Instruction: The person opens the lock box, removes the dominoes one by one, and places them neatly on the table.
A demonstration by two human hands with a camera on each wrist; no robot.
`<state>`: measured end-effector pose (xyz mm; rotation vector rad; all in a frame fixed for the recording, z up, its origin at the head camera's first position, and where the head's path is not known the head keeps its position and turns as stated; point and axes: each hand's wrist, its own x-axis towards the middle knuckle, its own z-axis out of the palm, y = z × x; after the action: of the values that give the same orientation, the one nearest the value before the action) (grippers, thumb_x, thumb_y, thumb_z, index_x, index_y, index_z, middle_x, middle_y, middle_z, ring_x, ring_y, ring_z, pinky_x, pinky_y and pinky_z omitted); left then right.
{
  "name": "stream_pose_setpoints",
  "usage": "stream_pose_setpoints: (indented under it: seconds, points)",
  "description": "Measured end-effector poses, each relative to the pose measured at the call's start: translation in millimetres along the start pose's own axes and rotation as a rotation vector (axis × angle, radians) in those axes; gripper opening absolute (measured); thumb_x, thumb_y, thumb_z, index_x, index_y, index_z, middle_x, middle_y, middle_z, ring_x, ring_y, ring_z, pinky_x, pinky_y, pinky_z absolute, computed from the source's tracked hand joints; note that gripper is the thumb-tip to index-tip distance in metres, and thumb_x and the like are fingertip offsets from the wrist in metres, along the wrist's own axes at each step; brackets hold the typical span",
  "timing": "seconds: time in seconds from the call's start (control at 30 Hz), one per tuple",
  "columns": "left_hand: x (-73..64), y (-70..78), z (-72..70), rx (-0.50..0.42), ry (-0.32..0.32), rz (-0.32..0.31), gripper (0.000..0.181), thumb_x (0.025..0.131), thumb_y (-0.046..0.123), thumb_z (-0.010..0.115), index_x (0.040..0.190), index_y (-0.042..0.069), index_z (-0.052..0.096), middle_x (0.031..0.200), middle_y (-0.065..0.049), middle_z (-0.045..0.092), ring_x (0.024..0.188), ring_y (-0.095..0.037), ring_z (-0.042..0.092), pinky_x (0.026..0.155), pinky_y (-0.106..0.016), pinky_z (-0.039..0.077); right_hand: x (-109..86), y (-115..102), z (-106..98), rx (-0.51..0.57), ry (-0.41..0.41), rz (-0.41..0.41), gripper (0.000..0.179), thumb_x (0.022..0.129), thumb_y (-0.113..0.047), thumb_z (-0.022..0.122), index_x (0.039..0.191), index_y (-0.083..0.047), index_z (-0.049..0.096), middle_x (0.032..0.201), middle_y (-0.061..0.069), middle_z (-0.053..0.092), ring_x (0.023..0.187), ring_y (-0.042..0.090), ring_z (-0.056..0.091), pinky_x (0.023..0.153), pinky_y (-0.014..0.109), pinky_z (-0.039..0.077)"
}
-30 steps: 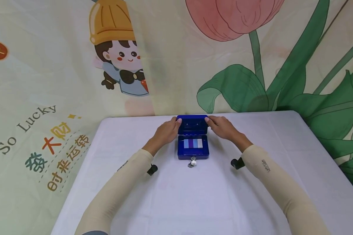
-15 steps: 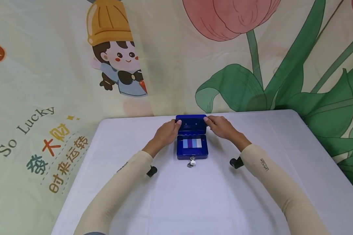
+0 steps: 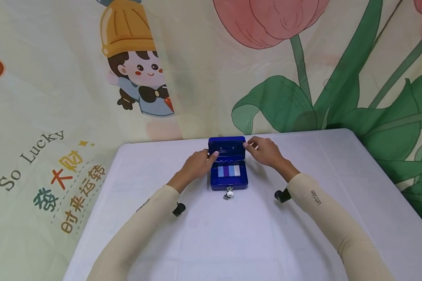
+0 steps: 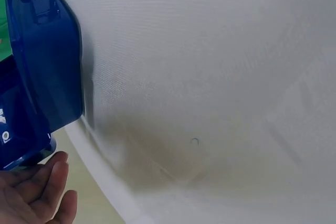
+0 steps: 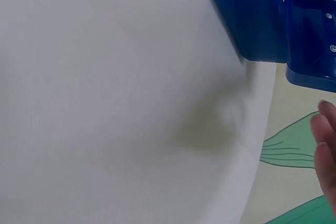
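A blue cash box [image 3: 229, 182] stands near the far edge of the table with its lid [image 3: 226, 148] raised. Light blue, purple and white stripes [image 3: 228, 171] show inside it. Keys [image 3: 229, 192] hang from the front lock. My left hand [image 3: 198, 163] is at the lid's left side, thumb held off it; in the left wrist view its loosely bent fingers [image 4: 50, 182] lie close to the lid's edge, and contact there is unclear. On the other side my right hand [image 3: 265, 150] is beside the lid's right edge; a gap shows between its fingers [image 5: 324, 150] and the lid in the right wrist view.
A white cloth covers the table [image 3: 232, 238], whose far edge runs just behind the box. Behind it hangs a printed backdrop [image 3: 197, 70] with a tulip and a cartoon figure. Black wrist devices [image 3: 282, 195] sit under both forearms.
Both hands have loosened from the raised lid: the left has drawn slightly down and left, and the right fingers have come off its edge. The lid stays up. The head view has shifted slightly.
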<state>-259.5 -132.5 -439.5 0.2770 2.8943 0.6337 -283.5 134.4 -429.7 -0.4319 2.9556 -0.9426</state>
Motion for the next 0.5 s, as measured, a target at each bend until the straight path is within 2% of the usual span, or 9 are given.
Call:
stream_pose_setpoints:
  seconds: [0.17,0.27,0.4,0.5]
  points:
    - [-6.2,-5.0,0.2,0.004,-0.062,0.014,0.089,0.098,0.070,0.038,0.149,-0.003,0.041,0.139,-0.020,0.059,0.128,-0.036,0.057,0.105,-0.052,0.047,-2.3,-0.4,-1.1,0.028,0.104,0.005,0.047,0.099,-0.052,0.056,0.096,-0.007,0.071,0.082,0.008,0.069,0.074,0.023,0.061,0.062,0.035,0.049]
    - [-9.1,-7.5,2.5,0.006,-0.106,0.050,0.094,0.093,0.072,0.047,0.150,-0.002,0.039,0.141,-0.021,0.058,0.130,-0.037,0.056,0.105,-0.053,0.047,-4.3,-2.1,-0.5,0.078,0.126,-0.041,0.042,0.099,-0.046,0.058,0.085,-0.010,0.071,0.069,0.004,0.064,0.064,0.021,0.056,0.056,0.032,0.045]
    - [-12.9,-10.4,6.5,0.025,-0.147,0.087,0.097,0.088,0.072,0.056,0.151,-0.001,0.039,0.143,-0.021,0.056,0.132,-0.037,0.054,0.106,-0.055,0.046,-5.8,-7.0,2.3,0.120,0.088,-0.161,0.036,0.100,-0.036,0.061,0.081,-0.008,0.072,0.063,0.002,0.061,0.060,0.018,0.054,0.053,0.030,0.043]
    - [-15.9,-12.0,9.6,0.038,-0.162,0.107,0.097,0.086,0.072,0.060,0.151,0.003,0.041,0.143,-0.019,0.057,0.132,-0.037,0.053,0.107,-0.055,0.045,-6.1,-13.5,3.8,0.093,0.026,-0.230,0.034,0.100,-0.034,0.062,0.084,-0.006,0.073,0.065,0.000,0.062,0.061,0.016,0.054,0.054,0.028,0.044]
